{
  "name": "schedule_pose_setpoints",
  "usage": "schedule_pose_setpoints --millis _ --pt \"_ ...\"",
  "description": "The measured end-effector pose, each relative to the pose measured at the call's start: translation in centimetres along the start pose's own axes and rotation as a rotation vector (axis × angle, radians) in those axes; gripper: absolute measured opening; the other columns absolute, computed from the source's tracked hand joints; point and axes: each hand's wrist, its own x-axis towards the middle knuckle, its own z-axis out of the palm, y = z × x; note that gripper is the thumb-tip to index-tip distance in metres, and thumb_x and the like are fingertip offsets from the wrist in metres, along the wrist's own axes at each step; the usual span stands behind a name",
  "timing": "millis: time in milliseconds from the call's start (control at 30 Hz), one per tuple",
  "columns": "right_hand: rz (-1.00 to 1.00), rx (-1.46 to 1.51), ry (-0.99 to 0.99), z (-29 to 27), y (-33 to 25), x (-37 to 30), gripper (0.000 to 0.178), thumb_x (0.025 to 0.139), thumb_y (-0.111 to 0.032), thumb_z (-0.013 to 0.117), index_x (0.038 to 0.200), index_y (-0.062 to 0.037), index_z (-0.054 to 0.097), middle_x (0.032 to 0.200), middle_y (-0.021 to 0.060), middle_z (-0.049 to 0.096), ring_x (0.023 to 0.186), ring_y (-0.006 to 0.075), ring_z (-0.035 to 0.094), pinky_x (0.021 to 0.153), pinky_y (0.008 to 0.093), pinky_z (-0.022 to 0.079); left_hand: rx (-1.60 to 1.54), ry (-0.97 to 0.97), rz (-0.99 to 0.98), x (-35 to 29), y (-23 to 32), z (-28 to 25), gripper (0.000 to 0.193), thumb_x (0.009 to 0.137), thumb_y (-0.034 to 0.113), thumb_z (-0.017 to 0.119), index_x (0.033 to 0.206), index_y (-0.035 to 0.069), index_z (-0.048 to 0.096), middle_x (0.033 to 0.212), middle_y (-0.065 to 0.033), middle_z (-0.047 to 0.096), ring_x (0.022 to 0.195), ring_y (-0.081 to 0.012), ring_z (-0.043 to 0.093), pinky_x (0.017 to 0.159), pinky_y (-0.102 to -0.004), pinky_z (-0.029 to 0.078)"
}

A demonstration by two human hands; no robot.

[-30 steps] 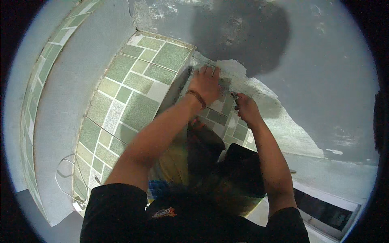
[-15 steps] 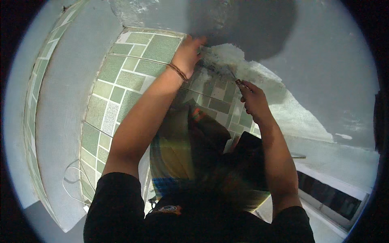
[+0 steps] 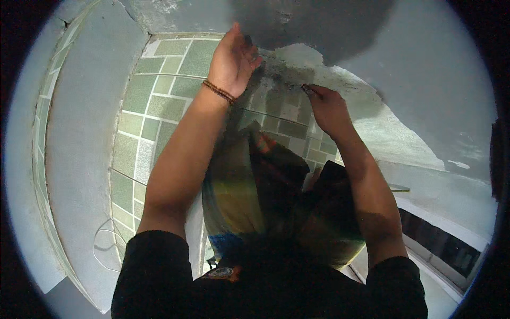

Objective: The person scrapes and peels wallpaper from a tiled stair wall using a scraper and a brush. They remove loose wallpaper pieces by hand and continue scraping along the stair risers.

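Observation:
My right hand (image 3: pixel 328 106) is closed round a small hand tool (image 3: pixel 304 87). Only its dark end shows past my fingers; the half-second-old picture shows a slim handle with a thin metal blade. Just beyond it lies the pale, peeled patch (image 3: pixel 305 55) at the foot of the grey wall (image 3: pixel 425 80), with a rough, dirty strip along its base. My left hand (image 3: pixel 232 64) hovers over the tiles left of that strip, palm turned up and inward, its fingers loosely bent and apart. Nothing shows in it.
Green and white patterned tiles (image 3: pixel 171 106) cover the floor below. A grey ledge (image 3: pixel 95 133) runs along the left, with a white cable (image 3: pixel 95 247) near its lower end. Patterned cloth (image 3: pixel 234 196) covers my lap. At lower right is a dark, white-framed opening (image 3: pixel 438 247).
My left hand has swung left and turned its palm upward. My right hand has shifted up and slightly left, and the tool's blade is now out of sight.

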Motion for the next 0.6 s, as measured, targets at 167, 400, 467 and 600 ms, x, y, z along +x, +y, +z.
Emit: schedule_pose_setpoints --millis 167,400,467,600 --pt "0.022 0.045 -0.014 -0.7 -0.7 0.2 0.036 0.095 -0.030 0.055 0.118 -0.0049 0.068 0.104 0.0231 0.069 0.098 0.0356 0.067 0.088 0.0392 0.050 0.787 0.007 0.135 -0.2 -1.1 -0.2 0.057 0.092 0.039 0.061 0.133 0.001 0.049 0.119 -0.0168 0.058 0.117 -0.0315 0.053 0.100 -0.0427 0.041" --pt "-0.154 -0.160 0.023 -1.4 -0.8 -0.9 0.035 0.096 -0.027 0.049 0.117 -0.0053 0.067 0.106 0.0228 0.068 0.102 0.0408 0.064 0.093 0.0454 0.049 2.087 -0.168 0.768 -3.0 -0.9 0.3 0.069 0.082 0.037 0.071 0.140 0.008 0.047 0.146 -0.0206 0.043 0.137 -0.0408 0.038 0.112 -0.0460 0.035" --pt "-0.142 -0.189 0.017 -1.3 -0.8 -0.9 0.034 0.094 -0.023 0.046 0.115 -0.0047 0.067 0.104 0.0208 0.069 0.096 0.0395 0.065 0.089 0.0475 0.052 2.294 -0.033 0.613 -3.4 -0.2 0.1 0.074 0.082 0.041 0.070 0.144 0.010 0.043 0.151 -0.0204 0.036 0.141 -0.0415 0.033 0.113 -0.0499 0.033" --pt "-0.106 -0.213 0.001 -1.1 -0.8 -0.8 0.034 0.094 -0.024 0.049 0.117 -0.0067 0.068 0.109 0.0238 0.067 0.103 0.0408 0.063 0.094 0.0467 0.049 2.541 0.036 0.450 -3.6 0.2 -0.8 0.082 0.083 0.048 0.068 0.149 0.012 0.035 0.156 -0.0207 0.027 0.144 -0.0433 0.025 0.113 -0.0578 0.028"
